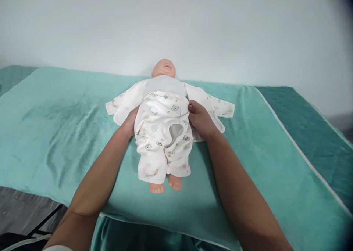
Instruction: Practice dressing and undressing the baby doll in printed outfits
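A baby doll [167, 68] lies on its back on a green cover, head toward the wall and bare feet toward me. It wears patterned white baby trousers [150, 148] with an open crotch, pulled high over its belly. Under its back, an unfastened white baby jacket [134, 93] is spread with both sleeves out. At the trousers' right side, my right hand [200, 119] is closed, pinching the cloth near the waist. My left hand [131, 123] lies against the left hip; its fingers are hidden behind the trousers and the doll.
The green cover [68, 133] is wrinkled on the left and hangs over the front edge. A darker green layer [298, 122] shows at the right. Behind stands a pale wall [176, 27]. A black metal leg [45, 219] is at the lower left.
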Demonstrator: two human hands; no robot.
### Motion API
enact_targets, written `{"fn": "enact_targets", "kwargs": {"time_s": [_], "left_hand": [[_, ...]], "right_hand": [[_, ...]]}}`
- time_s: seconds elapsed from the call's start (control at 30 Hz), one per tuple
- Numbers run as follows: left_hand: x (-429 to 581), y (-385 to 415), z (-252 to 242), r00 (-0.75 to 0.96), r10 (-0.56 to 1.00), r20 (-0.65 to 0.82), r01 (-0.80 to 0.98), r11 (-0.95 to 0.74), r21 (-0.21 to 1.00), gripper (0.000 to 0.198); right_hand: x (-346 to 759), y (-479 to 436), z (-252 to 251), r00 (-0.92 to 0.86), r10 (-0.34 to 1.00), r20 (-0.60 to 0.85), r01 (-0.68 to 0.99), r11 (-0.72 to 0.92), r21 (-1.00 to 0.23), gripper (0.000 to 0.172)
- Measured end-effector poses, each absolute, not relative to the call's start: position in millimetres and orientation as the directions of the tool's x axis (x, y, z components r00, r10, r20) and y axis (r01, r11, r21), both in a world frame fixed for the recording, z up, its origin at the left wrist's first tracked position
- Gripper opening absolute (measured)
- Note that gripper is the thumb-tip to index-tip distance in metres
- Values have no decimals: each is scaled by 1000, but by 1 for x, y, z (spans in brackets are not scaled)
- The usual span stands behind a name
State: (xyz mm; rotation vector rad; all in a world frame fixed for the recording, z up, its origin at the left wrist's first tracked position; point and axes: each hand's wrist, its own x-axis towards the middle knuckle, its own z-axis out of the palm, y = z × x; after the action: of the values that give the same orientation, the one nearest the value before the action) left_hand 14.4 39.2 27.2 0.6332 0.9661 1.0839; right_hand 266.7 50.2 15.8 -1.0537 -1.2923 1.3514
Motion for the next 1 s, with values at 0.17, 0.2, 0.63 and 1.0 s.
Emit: {"fn": "enact_targets", "kwargs": {"time_s": [0.17,0.2,0.63,1.0], "left_hand": [[15,39,28,136,939,-315,-428,342,837,32],[15,39,28,135,940,-314,-428,341,837,31],[15,39,27,149,940,-305,-456,340,823,29],[13,39,20,110,950,-292,-435,310,846,34]], "right_hand": [[269,46,21,-254,967,35,-102,9,-995,38],[269,46,22,-264,964,37,-105,9,-994,40],[248,43,19,-21,1000,8,-100,6,-995,33],[240,50,23,-109,994,-28,-176,-47,-983,45]]}}
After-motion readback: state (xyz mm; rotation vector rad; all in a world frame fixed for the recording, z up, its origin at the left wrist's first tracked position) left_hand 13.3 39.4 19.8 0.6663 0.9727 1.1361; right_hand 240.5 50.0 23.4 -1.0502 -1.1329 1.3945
